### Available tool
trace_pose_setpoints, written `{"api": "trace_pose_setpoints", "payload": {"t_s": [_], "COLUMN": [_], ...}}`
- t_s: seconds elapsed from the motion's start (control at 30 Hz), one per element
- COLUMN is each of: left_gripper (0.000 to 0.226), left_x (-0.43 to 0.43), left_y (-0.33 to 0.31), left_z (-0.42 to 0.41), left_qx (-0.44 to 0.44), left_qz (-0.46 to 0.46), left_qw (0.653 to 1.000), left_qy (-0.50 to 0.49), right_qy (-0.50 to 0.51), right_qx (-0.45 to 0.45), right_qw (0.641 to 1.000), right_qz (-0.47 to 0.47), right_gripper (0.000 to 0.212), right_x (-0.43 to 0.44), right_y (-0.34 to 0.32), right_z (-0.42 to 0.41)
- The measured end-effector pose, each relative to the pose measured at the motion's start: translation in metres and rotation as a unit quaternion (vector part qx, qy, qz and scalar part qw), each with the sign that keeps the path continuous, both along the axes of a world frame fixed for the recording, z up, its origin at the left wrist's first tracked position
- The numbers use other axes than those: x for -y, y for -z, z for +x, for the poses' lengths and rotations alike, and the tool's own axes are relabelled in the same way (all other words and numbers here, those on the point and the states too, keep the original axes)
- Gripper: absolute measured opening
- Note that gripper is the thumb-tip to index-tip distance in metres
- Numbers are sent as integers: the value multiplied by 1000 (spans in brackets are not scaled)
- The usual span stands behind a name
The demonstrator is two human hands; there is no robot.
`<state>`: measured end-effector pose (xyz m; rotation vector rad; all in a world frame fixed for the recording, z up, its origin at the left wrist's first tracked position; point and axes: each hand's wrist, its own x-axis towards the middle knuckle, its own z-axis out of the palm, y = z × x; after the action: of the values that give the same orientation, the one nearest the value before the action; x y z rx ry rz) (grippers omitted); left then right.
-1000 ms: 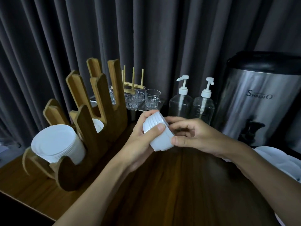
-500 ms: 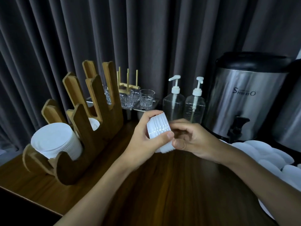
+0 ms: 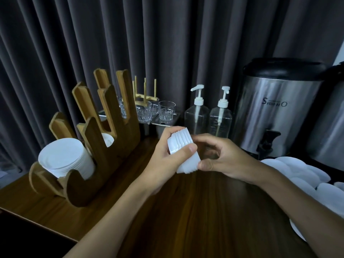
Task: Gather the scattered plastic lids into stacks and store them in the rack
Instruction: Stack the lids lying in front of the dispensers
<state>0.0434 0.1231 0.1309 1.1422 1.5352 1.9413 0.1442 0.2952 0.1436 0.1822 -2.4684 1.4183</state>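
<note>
Both hands grip one stack of white plastic lids [image 3: 183, 146] above the wooden table's [image 3: 186, 211] middle: left hand [image 3: 165, 161] wrapped around it, right hand [image 3: 221, 155] pinching its lower end. Loose lids [image 3: 297, 174] crowd the right edge; the wooden rack [image 3: 96, 146], near the left edge, cradles another lid stack [image 3: 65, 159].

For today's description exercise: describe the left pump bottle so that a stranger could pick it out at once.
Find the big steel urn at the back right of the wooden table. Just left of it stand two clear pump bottles; take the left pump bottle. Unlike its neighbour, it stands farther from the urn, nearer the drinking glasses.
</note>
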Motion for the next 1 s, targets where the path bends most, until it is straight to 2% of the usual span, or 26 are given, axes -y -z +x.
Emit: {"api": "trace_pose_setpoints", "payload": {"t_s": [0.2,0.3,0.4,0.53,0.67,0.73,0.8,0.9,1.0], "left_gripper": [51,48,49,45,50,48,44,38,25], "left_x": [3,6,10,19,29,38,53,84,115], "left_y": [3,4,5,-4,-8,-8,-12,-26,-51], "left_z": [5,2,-3,-9,-19,-25,-38,-69,-101], "left_qx": [-129,-134,-80,93,137,143,123,29,-44], "left_qz": [47,68,84,135,154,156,131,25,-64], "left_qw": [988,985,990,984,975,973,979,988,976], "left_qy": [-65,-78,-79,-72,-86,-88,-100,-150,-206], "right_qy": [-9,5,10,11,102,107,93,93,91], "right_qx": [-22,-48,-64,-44,-135,-171,-182,-206,-233], "right_qw": [997,996,996,999,981,971,964,938,905], "right_qz": [-68,-76,-58,3,96,130,169,264,344], "right_gripper": [75,76,74,78,61,54,53,48,45], "right_x": [12,21,29,45,76,86,92,92,98], "right_y": [14,18,19,21,16,9,5,-1,-12], "right_z": [-4,-8,-14,-26,-47,-61,-77,-99,-127]}}
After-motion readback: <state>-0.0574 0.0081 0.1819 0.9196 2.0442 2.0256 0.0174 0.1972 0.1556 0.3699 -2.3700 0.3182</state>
